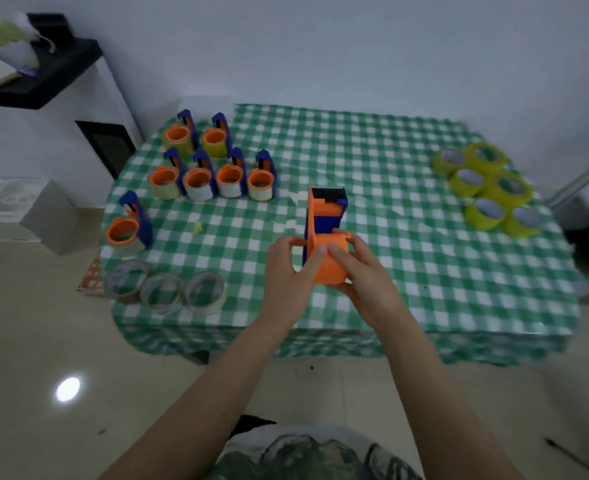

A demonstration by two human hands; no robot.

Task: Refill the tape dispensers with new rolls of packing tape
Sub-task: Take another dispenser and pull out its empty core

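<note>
Item: one tape dispenser (324, 233), orange and blue, held just above the checked tablecloth (424, 271) at table centre, near edge. Long axis runs 6 to 12 o'clock: black cutter end far, orange hub near. The hub appears bare, with no roll on it. Left hand (288, 271): fingers curled against the hub's left face, thumb up beside the blue frame, gripping. Right hand (362, 275): fingers wrapped round the hub from the right and beneath, gripping. Stock, new: six yellow-green rolls (487, 188), clustered flat at 2 o'clock from the hands, well apart from them, holes upward. Nearest of these (486, 213) lies on the right hand's side, so that hand is the better placed to fetch it while the left keeps the dispenser; likely step in hand, readying the empty hub for a roll. Other dispensers (196, 181): six in two rows at 10 to 11 o'clock, each carrying a roll; a seventh (128, 226) alone at 9 o'clock. Thin clear rolls (163, 292): three at 8 o'clock by the table's near-left edge, probably spent.
</note>
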